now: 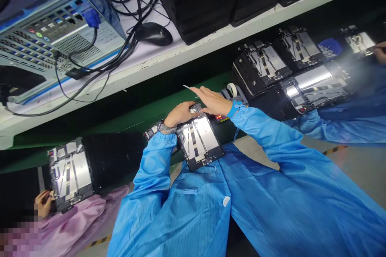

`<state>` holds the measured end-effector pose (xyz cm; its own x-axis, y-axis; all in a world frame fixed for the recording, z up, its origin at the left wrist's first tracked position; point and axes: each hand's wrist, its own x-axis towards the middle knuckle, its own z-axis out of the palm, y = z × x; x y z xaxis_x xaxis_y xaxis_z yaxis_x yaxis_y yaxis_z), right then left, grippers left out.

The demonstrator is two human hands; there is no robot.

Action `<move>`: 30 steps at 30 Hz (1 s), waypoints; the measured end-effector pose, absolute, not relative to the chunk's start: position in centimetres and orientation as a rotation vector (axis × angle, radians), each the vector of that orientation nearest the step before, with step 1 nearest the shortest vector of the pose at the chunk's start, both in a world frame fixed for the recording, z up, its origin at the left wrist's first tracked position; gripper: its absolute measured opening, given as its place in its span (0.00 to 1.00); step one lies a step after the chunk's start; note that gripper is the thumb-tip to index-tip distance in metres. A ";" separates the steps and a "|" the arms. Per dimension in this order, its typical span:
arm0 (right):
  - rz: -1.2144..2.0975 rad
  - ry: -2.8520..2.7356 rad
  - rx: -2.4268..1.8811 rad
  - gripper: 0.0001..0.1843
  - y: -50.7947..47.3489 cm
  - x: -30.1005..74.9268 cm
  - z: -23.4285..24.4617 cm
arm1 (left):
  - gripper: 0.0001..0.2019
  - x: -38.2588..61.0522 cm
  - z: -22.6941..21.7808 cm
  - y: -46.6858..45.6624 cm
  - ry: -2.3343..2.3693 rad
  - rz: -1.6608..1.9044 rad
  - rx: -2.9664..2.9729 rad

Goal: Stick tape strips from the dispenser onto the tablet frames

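Tablet housing [197, 141] is laid open on a green workbench [126, 122], directly in front of the blue smock [181, 209]. Its far edge is gripped by the left hand [180, 114], with the fingers [188, 109] curled over it. A thin white plastic pick [189, 88] is pinched in the extended fingers [205, 95] of the right hand [214, 101]. A roll of tape [232, 90] and a small red-lit display [221, 119] are placed just beyond. Further tablets [259, 66] are lined up farther along, and one at the left is touched by a co-worker's hand [44, 203]. A computer case [57, 28], mouse [153, 34] and cables [132, 40] are shelved farthest away.
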<state>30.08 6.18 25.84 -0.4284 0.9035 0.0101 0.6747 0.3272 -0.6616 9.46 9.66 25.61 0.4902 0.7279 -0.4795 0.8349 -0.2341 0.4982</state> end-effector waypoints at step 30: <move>1.427 -2.378 -1.429 0.45 9.2 29.0 26.9 | 0.32 9.5 25.3 12.3 1.154 -0.282 1.892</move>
